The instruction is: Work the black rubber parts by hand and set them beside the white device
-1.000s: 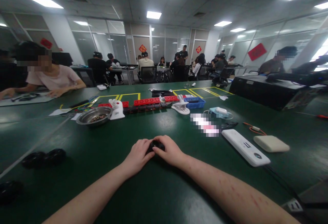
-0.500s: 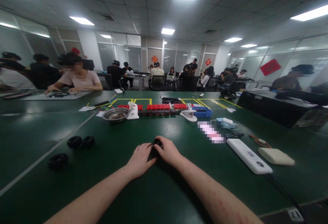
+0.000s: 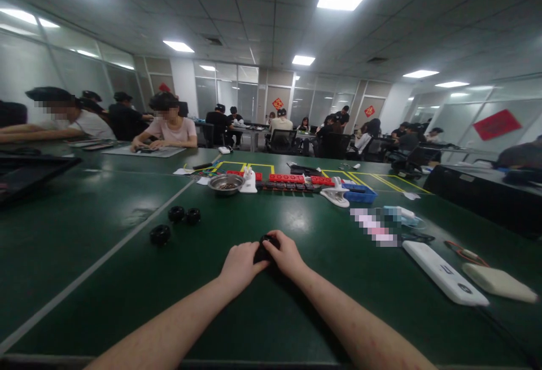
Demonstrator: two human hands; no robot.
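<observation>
My left hand (image 3: pixel 240 266) and my right hand (image 3: pixel 287 255) meet on the green table (image 3: pixel 296 313), both closed around a small black round part (image 3: pixel 266 247) that rests on the tabletop between them. Most of that part is hidden by my fingers. Three more black round parts lie to the left: two side by side (image 3: pixel 184 214) and one nearer (image 3: pixel 160 235).
A metal bowl (image 3: pixel 226 183), a white clip tool (image 3: pixel 249 181), a row of red and black blocks (image 3: pixel 292 182) and a blue tray (image 3: pixel 358 194) sit farther back. A white power strip (image 3: pixel 444 273) and a beige pad (image 3: pixel 497 280) lie right. People work at tables behind.
My head has turned left and tilted up, so everything shifted right in view. My hands stay together on the black part.
</observation>
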